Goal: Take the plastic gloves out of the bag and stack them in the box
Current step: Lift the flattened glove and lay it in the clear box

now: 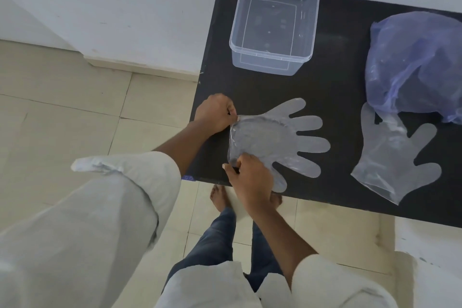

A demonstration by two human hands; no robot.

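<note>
Both hands pinch the cuff of a flat glove (272, 140) at centre frame: left hand (216, 114) above, right hand (250, 177) below. The clear box (271, 64) stands directly above; its fingers point right.

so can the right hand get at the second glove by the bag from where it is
Probably yes: the right hand pinches the near glove, but bare table lies between it and the second glove; nothing blocks it.
</note>
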